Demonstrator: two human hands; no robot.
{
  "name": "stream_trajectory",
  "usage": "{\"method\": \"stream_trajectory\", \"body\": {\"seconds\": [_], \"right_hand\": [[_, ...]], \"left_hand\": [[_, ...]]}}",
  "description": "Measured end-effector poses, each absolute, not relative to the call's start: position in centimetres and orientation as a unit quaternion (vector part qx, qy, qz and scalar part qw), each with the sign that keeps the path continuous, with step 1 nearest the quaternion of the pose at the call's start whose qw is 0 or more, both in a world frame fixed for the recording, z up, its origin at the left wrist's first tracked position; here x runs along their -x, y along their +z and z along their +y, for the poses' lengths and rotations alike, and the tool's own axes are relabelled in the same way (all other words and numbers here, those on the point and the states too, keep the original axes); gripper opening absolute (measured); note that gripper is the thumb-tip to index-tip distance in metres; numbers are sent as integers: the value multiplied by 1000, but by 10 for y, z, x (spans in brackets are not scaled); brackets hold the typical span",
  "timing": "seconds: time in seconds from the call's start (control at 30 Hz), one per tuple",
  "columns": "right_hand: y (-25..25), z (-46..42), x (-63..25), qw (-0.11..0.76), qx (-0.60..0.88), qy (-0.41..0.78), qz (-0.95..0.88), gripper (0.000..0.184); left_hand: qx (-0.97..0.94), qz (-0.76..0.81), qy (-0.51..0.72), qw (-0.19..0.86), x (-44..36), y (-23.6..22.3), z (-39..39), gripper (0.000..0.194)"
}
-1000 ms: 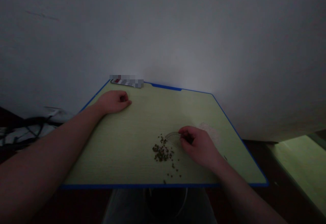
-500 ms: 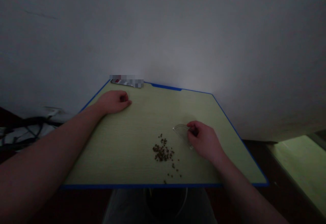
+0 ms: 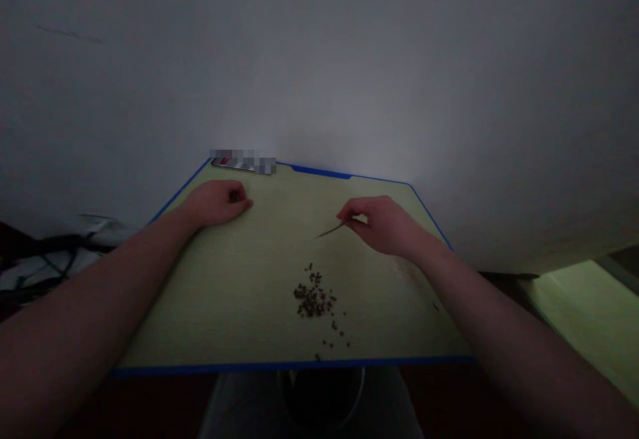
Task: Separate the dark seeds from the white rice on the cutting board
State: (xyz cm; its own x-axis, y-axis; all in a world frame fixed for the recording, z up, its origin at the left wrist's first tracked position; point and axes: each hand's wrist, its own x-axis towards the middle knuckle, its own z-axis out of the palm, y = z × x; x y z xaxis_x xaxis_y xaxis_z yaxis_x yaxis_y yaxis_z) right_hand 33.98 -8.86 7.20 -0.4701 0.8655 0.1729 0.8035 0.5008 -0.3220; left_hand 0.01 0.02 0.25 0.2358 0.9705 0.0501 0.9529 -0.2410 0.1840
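My right hand (image 3: 382, 226) is raised over the right half of the tabletop, thumb and fingertips pinching a clear protractor (image 3: 329, 231). The protractor is seen nearly edge-on as a thin strip pointing left. Nearer to me lies a loose heap of small dark seeds (image 3: 314, 299), with several strays towards the front edge. Partly behind my right forearm, a pale patch of tiny grains (image 3: 402, 268) shows on the table. My left hand (image 3: 214, 201) rests at the back left, fingers curled in with nothing visible in them.
The pale tabletop (image 3: 239, 306) has a blue rim and stands against a grey wall (image 3: 319, 60). A phone (image 3: 243, 165), partly blurred out, lies at the back left corner. Below the front edge, a dark round container (image 3: 322, 399) sits between my legs. Cables (image 3: 64, 253) lie at left.
My right hand has drawn the protractor away from the seed heap, first rightwards, then up and back over the table, turning it edge-on. My left hand stays put; the view shifts slightly.
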Motion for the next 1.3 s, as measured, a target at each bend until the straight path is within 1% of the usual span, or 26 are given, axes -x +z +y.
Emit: {"method": "stream_trajectory", "body": {"seconds": [0.17, 0.3, 0.5, 0.67, 0.8, 0.9, 1.0, 1.1, 1.17, 1.3], "right_hand": [[57, -61, -324, 52, 419, 99, -901, 21], [49, -68, -352, 25, 396, 109, -912, 26], [46, -100, -412, 41, 391, 125, -911, 28], [46, -114, -443, 81, 404, 141, -900, 26], [51, -116, -438, 105, 399, 174, -894, 26], [52, -116, -422, 89, 367, 219, -900, 23], [54, -116, -415, 73, 353, 247, -899, 28], [56, -116, -428, 75, 365, 250, -894, 29], [57, -117, -441, 89, 378, 243, -889, 26], [58, -128, -460, 151, 413, 206, -874, 21]], "left_hand": [[-785, 613, 76, 53, 0, 2, 0, 43], [-788, 608, 83, 52, 0, 1, 0, 41], [-786, 610, 83, 62, 0, 3, -1, 42], [-783, 615, 74, 60, -2, 6, -1, 44], [-775, 623, 75, 69, -4, 8, -3, 43], [-783, 613, 79, 68, -5, 9, -5, 40], [-786, 610, 80, 69, -3, 9, -6, 39], [-788, 606, 82, 72, -2, 8, -4, 39], [-788, 606, 84, 73, -2, 7, -3, 39], [-784, 611, 80, 72, -2, 7, -3, 40]]}}
